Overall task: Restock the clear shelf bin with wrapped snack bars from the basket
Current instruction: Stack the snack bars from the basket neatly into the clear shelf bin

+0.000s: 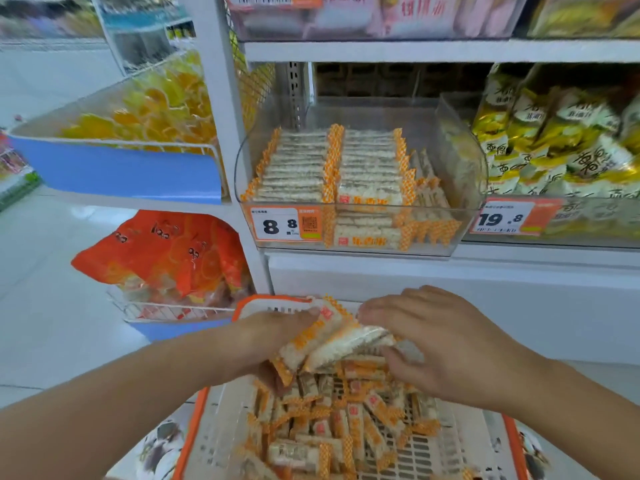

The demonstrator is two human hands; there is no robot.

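Progress: clear bin [360, 216] above the basket [194, 427] part-filled, 2 neat rows | your left hand [277, 344] and right hand [440, 344] grip snack bars [332, 341] over basket | many bars left.

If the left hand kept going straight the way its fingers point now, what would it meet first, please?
Probably the right hand: the left hand, gripping a bundle of snack bars, points rightward toward it across the basket. Depth is unclear.

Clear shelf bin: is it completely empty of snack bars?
No, the clear shelf bin already holds neat rows of wrapped snack bars.
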